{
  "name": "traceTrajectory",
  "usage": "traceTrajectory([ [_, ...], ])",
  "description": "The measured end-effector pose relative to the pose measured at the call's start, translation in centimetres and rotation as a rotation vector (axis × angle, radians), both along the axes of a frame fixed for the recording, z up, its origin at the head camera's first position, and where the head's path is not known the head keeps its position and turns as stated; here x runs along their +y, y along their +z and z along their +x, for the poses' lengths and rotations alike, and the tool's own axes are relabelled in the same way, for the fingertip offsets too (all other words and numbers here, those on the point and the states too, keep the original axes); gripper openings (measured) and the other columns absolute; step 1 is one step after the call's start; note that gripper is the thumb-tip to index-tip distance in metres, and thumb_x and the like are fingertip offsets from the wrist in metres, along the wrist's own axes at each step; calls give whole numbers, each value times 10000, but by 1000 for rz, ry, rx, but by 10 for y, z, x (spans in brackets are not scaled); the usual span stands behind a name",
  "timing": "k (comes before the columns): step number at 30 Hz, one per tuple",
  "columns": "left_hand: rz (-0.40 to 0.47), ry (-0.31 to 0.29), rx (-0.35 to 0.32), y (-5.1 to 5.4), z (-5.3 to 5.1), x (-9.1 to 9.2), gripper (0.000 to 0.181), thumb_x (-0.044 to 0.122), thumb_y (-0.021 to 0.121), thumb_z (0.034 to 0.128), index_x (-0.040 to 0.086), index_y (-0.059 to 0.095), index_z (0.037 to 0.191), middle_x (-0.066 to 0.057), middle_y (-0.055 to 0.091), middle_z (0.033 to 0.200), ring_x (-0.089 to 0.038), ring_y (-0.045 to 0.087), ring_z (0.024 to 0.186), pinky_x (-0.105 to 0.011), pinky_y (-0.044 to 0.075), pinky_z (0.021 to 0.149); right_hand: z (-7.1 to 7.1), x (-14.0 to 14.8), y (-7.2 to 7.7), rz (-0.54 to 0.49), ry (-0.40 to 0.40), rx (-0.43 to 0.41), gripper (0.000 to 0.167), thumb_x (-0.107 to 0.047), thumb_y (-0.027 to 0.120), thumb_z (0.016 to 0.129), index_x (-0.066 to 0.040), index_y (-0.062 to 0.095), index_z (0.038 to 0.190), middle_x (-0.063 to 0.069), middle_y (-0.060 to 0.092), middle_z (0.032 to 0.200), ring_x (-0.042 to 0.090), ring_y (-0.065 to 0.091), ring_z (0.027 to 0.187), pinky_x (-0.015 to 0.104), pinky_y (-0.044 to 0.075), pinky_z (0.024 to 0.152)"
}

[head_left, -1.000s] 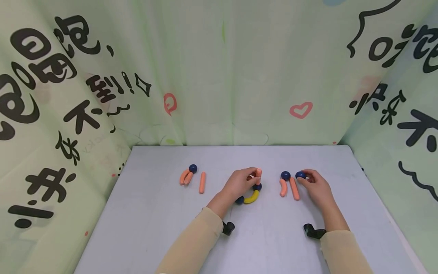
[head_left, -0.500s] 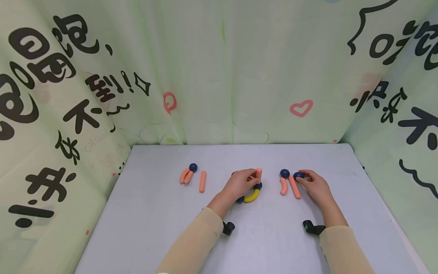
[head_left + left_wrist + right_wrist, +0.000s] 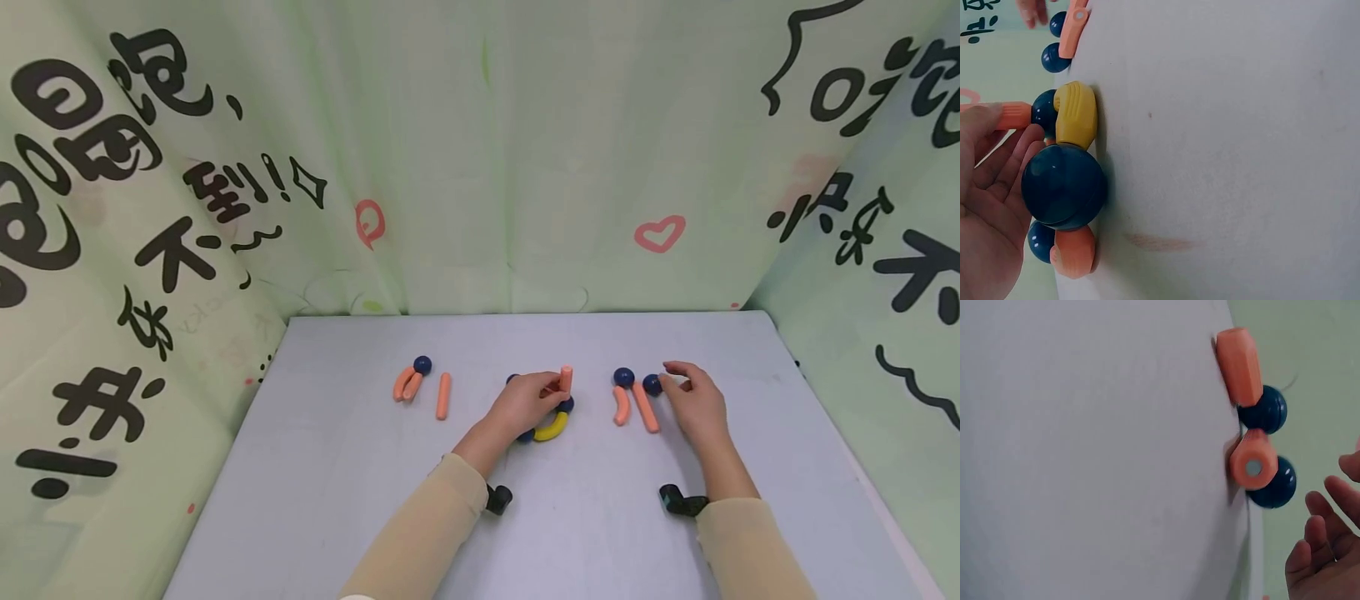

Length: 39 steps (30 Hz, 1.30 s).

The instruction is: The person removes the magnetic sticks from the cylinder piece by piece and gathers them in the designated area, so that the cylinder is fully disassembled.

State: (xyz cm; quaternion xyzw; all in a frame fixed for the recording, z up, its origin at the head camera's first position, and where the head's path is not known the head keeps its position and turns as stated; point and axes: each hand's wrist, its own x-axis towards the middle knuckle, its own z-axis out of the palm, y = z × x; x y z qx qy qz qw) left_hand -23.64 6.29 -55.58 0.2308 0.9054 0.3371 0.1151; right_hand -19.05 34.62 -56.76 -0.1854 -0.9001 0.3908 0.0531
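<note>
My left hand point(image 3: 525, 403) pinches an orange magnetic rod point(image 3: 566, 380) standing upright on a blue ball. This ball joins a curved yellow rod point(image 3: 552, 427), whose other end meets a larger-looking blue ball point(image 3: 1064, 186) in the left wrist view. An orange piece point(image 3: 1075, 253) shows beyond that ball; my hand hides part of this assembly from above. My right hand point(image 3: 699, 407) is just right of a blue ball point(image 3: 652, 385), fingers apart and holding nothing. That ball sits at the far end of a straight orange rod point(image 3: 646, 407).
Left of the straight rod lie another blue ball point(image 3: 624, 378) and a short curved orange rod point(image 3: 622, 407). Further left on the white table point(image 3: 337, 500) are a blue ball point(image 3: 422, 365) with two curved orange rods point(image 3: 403, 383) and a loose straight orange rod point(image 3: 443, 396). Printed curtains surround the table.
My right hand moved the blue ball slightly left to the straight orange rod's end, then let go and drew back right. My left hand keeps its hold on the upright rod.
</note>
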Motion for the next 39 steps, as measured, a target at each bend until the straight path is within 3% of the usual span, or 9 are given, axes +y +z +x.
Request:
traceTrajectory([
  [3, -5, -5, 3, -2, -1, 1, 344, 378, 596, 981, 238, 641, 1292, 97, 700, 1128, -49, 632, 978, -219, 514, 908, 2, -15, 12, 8, 25, 59, 436, -397, 486, 1020, -134, 565, 1358, 129, 570, 1175, 215, 450, 936, 291, 404, 673],
  [7, -2, -6, 2, -5, -2, 1, 328, 382, 605, 975, 243, 652, 1268, 109, 696, 1107, -41, 619, 960, -223, 513, 909, 3, -44, 28, -9, 179, 86, 429, -424, 514, 1011, -154, 579, 1338, 116, 582, 1102, 212, 473, 903, 278, 422, 677],
  [12, 4, -10, 18, -7, -2, 1, 284, 398, 613, 966, 238, 679, 1191, 116, 689, 1006, -39, 598, 870, -222, 514, 842, -2, -78, 38, -39, 395, 117, 440, -389, 593, 987, -153, 559, 1357, 104, 627, 1205, 215, 520, 836, 263, 468, 644],
  [16, 9, -10, 34, -8, -2, 0, 284, 397, 607, 971, 240, 687, 1192, 117, 687, 989, -37, 579, 836, -211, 507, 801, -9, -96, 38, -52, 465, 115, 472, -366, 631, 969, -163, 538, 1385, 71, 621, 1288, 201, 524, 899, 261, 466, 685],
  [21, 6, -23, 60, -9, -1, 0, 282, 364, 607, 978, 242, 687, 1219, 94, 685, 994, -45, 569, 843, -198, 497, 778, -13, -109, 37, -78, 505, 86, 479, -388, 657, 947, -190, 564, 1373, 49, 626, 1223, 217, 532, 934, 290, 471, 721],
  [25, -6, -41, 86, -11, -1, 0, 188, 328, 629, 974, 231, 716, 1109, 77, 662, 943, -58, 549, 827, -192, 468, 747, -12, -113, 37, -63, 497, 85, 410, -377, 654, 952, -213, 605, 1324, 38, 649, 1135, 213, 554, 930, 311, 480, 760],
  [29, -31, -39, 78, -14, 0, 0, 173, 326, 649, 962, 229, 722, 1085, 67, 633, 953, -72, 523, 833, -199, 443, 719, -12, -114, 36, -66, 478, 68, 372, -349, 652, 958, -233, 609, 1309, 33, 670, 1152, 207, 588, 922, 325, 503, 777],
  [39, -108, 2, 53, -16, 1, 2, 275, 395, 655, 945, 262, 711, 1179, 78, 673, 1074, -73, 565, 925, -294, 451, 827, -11, -111, 26, -72, 426, 14, 374, -393, 649, 951, -230, 627, 1287, 55, 681, 1151, 226, 614, 988, 351, 507, 836],
])
